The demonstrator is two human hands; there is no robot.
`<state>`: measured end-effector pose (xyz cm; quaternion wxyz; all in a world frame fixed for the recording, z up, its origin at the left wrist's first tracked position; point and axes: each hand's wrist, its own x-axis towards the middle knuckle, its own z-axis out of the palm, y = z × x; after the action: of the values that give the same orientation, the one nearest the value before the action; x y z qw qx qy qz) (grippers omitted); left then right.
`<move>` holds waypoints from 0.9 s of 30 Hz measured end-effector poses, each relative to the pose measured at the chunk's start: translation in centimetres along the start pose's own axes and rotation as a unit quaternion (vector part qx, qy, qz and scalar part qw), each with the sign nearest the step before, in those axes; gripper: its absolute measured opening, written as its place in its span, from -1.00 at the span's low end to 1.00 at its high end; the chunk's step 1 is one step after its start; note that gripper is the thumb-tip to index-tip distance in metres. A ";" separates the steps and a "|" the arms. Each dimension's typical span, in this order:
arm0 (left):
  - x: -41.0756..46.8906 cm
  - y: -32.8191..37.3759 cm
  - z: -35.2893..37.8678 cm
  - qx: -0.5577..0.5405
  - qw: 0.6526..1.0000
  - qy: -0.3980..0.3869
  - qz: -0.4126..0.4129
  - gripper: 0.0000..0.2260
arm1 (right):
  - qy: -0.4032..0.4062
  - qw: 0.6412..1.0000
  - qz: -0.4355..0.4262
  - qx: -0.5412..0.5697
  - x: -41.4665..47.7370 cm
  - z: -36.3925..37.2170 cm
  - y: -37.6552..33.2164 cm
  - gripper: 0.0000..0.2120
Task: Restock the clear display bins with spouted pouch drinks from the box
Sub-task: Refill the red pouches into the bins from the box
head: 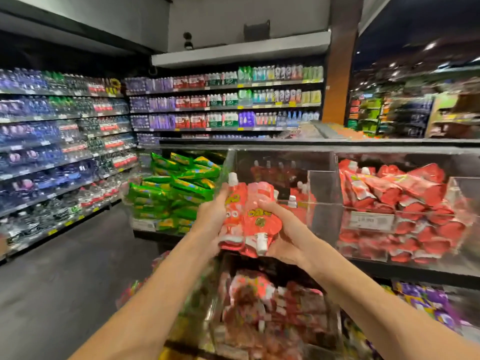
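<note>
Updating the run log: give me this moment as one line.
phase: restocking | left hand: grips pouches | right hand: grips pouches | pouches: bundle held before middle bin | middle bin: part filled

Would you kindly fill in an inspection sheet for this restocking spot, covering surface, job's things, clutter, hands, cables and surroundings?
Surface: dark shelf carrying clear bins side by side.
Job's things: bundle of red pouches held before the middle bin, which is only partly filled; right bin heaped with red pouches; box not in view.
Clutter: green pouches heaped at left; purple pouches lower right; lower bin of red pouches, blurred.
Hands: left hand and right hand both grip the bundle.
Cables: nothing seen.
Surroundings: shelves of bottled drinks; grey floor.
</note>
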<state>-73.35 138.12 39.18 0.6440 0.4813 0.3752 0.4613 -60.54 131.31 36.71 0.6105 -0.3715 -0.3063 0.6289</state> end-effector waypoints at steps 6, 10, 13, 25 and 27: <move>7.2 3.9 0.7 -0.059 0.998 -0.023 -0.022 -0.60 | 0.118 0.991 -0.059 0.025 4.5 1.6 -3.4 -0.69; 9.1 5.0 2.8 -0.083 0.992 -0.094 -0.017 -0.63 | 0.176 0.981 -0.054 0.059 5.1 1.0 -5.1 -0.68; 11.0 5.6 3.7 -0.108 0.976 -0.166 -0.093 -0.72 | 0.198 0.978 -0.058 0.026 4.7 0.6 -6.6 -0.68; 12.9 6.5 5.0 0.110 0.964 -0.236 -0.060 -0.86 | 0.205 0.978 -0.038 0.003 6.7 -0.5 -11.0 -0.61; 12.7 7.0 4.3 0.150 0.947 -0.279 -0.057 -0.88 | 0.209 0.977 -0.034 0.007 7.4 -0.9 -11.3 -0.62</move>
<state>-67.24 149.87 46.54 0.6687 0.6595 0.2724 0.2093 -53.53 139.36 45.08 0.6846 -0.4796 -0.1804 0.5184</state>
